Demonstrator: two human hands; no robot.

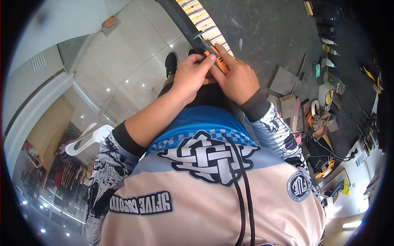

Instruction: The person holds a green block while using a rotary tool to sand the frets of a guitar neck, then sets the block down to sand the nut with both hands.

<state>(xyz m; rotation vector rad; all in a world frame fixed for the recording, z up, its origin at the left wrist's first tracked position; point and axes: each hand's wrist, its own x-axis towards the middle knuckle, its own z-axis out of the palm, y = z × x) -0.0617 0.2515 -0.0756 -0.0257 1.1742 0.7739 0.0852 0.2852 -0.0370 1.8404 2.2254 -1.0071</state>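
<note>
An orange-handled tool (218, 61) sits just above the centre of the frame, gripped between a person's two bare hands. Its orange and black body runs on into a dark metal fitting and a long dark bar (180, 20) that slants up toward the top edge. The left hand (193, 76) curls round the near end of the tool, fingers closed and thumb pressed on the orange part. The right hand (238, 80) wraps the tool from the other side, fingers bent over it and touching those of the left. Just what kind of tool it is cannot be made out.

Below the hands, the person's blue, grey and pale pink jersey (205, 192) fills the lower half of the frame, with black cuffs on patterned sleeves. A black shoe (170, 63) rests on pale glossy floor tiles (123, 69) to the left of the hands. Yellow and white stripes (205, 20) run along the edge where the tiles meet a dark, rough concrete floor (262, 33) in the upper right. At the right of the frame, square tile pieces (284, 81), a roll of tape (316, 107), rags, cables and hand tools lie scattered on the concrete.
</note>
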